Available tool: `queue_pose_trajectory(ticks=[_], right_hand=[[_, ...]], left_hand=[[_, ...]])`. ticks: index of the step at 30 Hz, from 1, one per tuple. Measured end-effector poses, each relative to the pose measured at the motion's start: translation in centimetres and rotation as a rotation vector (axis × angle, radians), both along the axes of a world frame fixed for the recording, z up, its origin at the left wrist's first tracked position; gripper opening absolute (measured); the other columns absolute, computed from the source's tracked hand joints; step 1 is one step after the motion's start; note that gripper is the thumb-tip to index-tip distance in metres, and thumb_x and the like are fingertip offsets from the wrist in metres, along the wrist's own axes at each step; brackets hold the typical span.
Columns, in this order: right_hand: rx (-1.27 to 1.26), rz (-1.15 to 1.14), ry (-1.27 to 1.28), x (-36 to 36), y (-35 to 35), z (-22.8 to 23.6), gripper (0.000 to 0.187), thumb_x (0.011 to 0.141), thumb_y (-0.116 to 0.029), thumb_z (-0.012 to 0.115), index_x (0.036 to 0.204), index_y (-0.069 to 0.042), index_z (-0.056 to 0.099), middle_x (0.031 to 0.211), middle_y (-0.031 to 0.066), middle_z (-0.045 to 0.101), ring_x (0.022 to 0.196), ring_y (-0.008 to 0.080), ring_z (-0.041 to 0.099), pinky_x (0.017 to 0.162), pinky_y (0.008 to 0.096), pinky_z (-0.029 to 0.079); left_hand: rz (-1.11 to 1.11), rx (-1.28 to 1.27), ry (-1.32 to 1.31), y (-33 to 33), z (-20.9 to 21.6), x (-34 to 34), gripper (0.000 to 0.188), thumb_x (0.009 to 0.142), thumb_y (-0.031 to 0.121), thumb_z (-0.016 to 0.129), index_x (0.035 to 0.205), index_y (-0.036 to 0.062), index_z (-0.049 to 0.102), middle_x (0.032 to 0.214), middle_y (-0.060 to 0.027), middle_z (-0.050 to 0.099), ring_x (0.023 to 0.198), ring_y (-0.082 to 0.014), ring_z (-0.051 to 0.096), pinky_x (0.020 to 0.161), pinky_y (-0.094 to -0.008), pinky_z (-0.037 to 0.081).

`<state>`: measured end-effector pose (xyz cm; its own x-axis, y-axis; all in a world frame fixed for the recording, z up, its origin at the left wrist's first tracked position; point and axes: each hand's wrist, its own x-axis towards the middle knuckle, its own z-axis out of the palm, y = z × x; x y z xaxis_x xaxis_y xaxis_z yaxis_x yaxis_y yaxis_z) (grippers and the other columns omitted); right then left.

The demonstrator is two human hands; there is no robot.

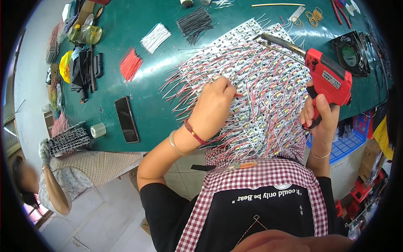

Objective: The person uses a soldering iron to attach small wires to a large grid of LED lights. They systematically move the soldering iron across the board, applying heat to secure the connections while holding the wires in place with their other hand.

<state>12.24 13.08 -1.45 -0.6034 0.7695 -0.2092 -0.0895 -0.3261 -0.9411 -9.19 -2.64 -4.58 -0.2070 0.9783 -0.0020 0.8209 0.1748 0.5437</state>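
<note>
My left hand [215,101] is closed in a pinch over a wide panel of small white circuit boards [228,40]. Short red wire ends [238,95] stick out beside its fingers; the fingertips themselves are partly hidden. Many thin red and white wires fan out from the boards and cover much of them. On the right, my right hand [317,112] grips the handle of a red and black soldering gun [329,80]. Its long metal nose points to the upper left, with the tip above the far part of the panel, apart from my left hand.
On the green table [168,77] lie bundles of red wires [130,65], white wires [155,38] and black wires [194,25]. A phone [126,119] lies left. A black fan [351,52] and red-handled pliers [341,14] are right. Another person [58,185] handles boards at lower left.
</note>
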Motion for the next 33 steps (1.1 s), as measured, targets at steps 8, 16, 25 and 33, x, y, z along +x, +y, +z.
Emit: queue_pose_trajectory(ticks=[8,16,25,33], right_hand=[[-0.01,0.0,0.031,0.2,0.2,0.2,0.041,0.094,-0.026,0.053,0.117,0.008,0.047,0.054,0.0026,0.045,0.039,0.0086,0.042,0.041,0.0245,0.041],[-0.04,0.018,0.06,0.1,-0.4,0.1,0.038,0.091,-0.021,0.057,0.114,0.009,0.05,0.054,0.004,0.045,0.038,0.0097,0.041,0.04,0.0254,0.04],[-0.078,0.027,0.067,-0.1,-0.7,0.0,0.038,0.091,-0.02,0.057,0.115,0.009,0.05,0.054,0.0041,0.046,0.039,0.0096,0.042,0.041,0.0256,0.041],[-0.072,0.087,0.062,0.3,-0.6,-0.1,0.04,0.091,-0.022,0.058,0.116,0.008,0.051,0.055,0.0044,0.047,0.04,0.0095,0.043,0.042,0.0259,0.043]], left_hand=[[0.088,0.041,0.129,-0.5,4.3,-0.7,0.019,0.074,-0.005,0.056,0.09,0.0031,0.063,0.103,-0.0131,0.06,0.09,-0.0306,0.058,0.079,-0.038,0.046],[-0.02,0.151,0.12,-0.1,-0.5,0.1,0.019,0.072,-0.005,0.057,0.089,0.0018,0.062,0.118,-0.015,0.06,0.09,-0.0295,0.059,0.08,-0.0389,0.047],[0.041,0.199,0.038,-0.6,-1.3,2.0,0.024,0.07,-0.008,0.057,0.092,0.0007,0.06,0.117,-0.0152,0.06,0.088,-0.03,0.057,0.081,-0.0398,0.046],[0.06,0.192,0.083,-1.2,1.3,0.5,0.021,0.072,-0.008,0.06,0.09,0.0019,0.062,0.106,-0.0137,0.062,0.082,-0.0297,0.059,0.073,-0.038,0.049]])
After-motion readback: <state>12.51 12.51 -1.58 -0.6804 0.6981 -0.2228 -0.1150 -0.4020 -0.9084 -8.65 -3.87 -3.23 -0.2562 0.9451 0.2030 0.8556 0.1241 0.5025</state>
